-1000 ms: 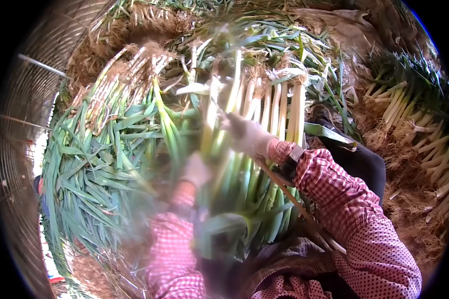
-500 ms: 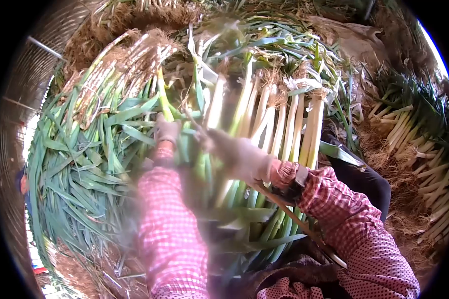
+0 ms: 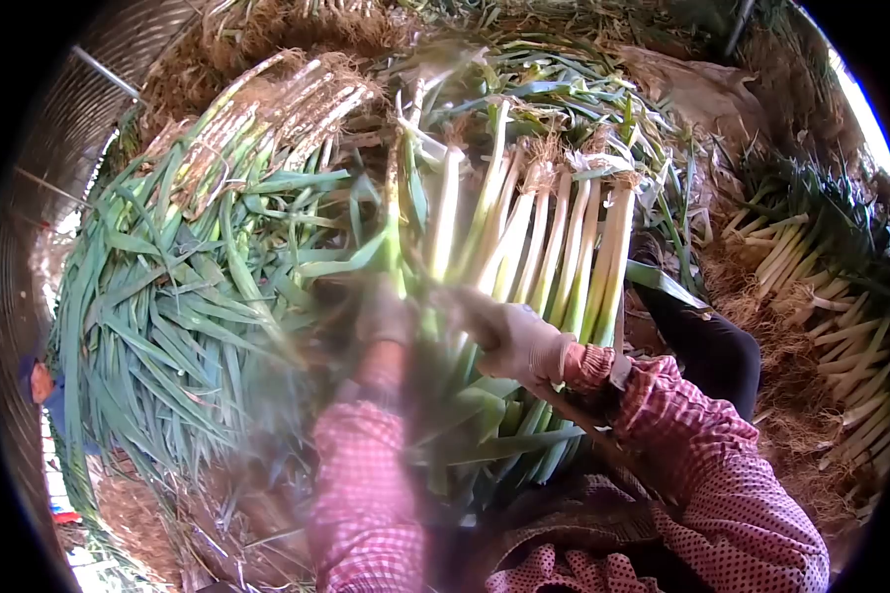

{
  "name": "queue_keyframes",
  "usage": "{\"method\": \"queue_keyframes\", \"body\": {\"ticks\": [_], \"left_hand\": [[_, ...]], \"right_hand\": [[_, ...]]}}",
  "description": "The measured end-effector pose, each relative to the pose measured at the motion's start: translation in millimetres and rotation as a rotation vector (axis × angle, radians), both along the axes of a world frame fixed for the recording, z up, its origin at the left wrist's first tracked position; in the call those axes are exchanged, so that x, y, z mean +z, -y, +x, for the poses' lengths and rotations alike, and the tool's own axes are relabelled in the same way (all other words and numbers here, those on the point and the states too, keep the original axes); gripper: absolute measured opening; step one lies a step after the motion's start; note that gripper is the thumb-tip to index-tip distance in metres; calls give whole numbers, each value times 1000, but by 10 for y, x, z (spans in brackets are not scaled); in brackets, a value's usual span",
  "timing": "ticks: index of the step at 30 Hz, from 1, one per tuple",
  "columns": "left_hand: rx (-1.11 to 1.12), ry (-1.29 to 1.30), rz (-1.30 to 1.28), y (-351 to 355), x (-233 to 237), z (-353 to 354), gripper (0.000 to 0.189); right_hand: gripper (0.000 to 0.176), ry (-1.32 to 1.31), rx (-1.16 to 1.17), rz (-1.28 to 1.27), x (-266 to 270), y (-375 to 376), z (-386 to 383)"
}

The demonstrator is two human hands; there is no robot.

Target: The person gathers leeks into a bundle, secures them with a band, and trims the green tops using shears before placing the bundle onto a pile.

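My gloved left hand (image 3: 385, 318), blurred, is closed around the green part of a leek (image 3: 393, 227) whose root end points away from me. To its right, my gloved right hand (image 3: 524, 343) is closed on a long thin brown stick or tube (image 3: 583, 420). That piece runs back under my right forearm, and its front end is lost in blur near the held leek. Just beyond my right hand lies a row of leeks with clean white shafts (image 3: 564, 247), roots facing away.
A big heap of leeks with brown outer skins and long green leaves (image 3: 178, 316) fills the left. More white leeks (image 3: 855, 376) lie at the far right. My dark-clad knee (image 3: 727, 351) is beside the row. A person (image 3: 43, 383) shows partly at the left edge.
My left hand has moved right and toward me with the leek, away from the left heap. The right hand has shifted slightly right and nearer to me.
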State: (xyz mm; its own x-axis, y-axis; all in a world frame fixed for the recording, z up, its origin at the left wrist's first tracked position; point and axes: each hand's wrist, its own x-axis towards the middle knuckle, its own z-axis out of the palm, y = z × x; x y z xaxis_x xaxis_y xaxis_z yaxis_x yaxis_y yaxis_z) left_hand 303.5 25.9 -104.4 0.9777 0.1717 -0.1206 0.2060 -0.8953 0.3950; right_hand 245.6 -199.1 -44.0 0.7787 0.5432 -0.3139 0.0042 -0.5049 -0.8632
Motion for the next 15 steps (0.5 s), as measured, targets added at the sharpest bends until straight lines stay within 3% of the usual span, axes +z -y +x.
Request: {"method": "queue_keyframes", "body": {"ticks": [3, 4, 7, 9, 11, 15], "left_hand": [[-31, 75, -89, 65, 144, -74, 44], [-29, -32, -104, 74, 246, -51, 45], [-24, 58, -44, 31, 37, 4, 46], [-87, 248, -104, 64, 79, -16, 48], [-133, 239, -94, 9, 34, -14, 49], [-122, 215, -113, -128, -172, 13, 45]], "right_hand": [[95, 36, -39, 51, -104, -109, 130], [90, 37, -62, 14, -122, -191, 212], [75, 50, -128, -101, -209, -427, 588], [71, 123, -167, -66, -331, -509, 833], [70, 26, -223, -102, -124, -556, 1044], [67, 47, -327, -10, -282, -575, 1419]]}}
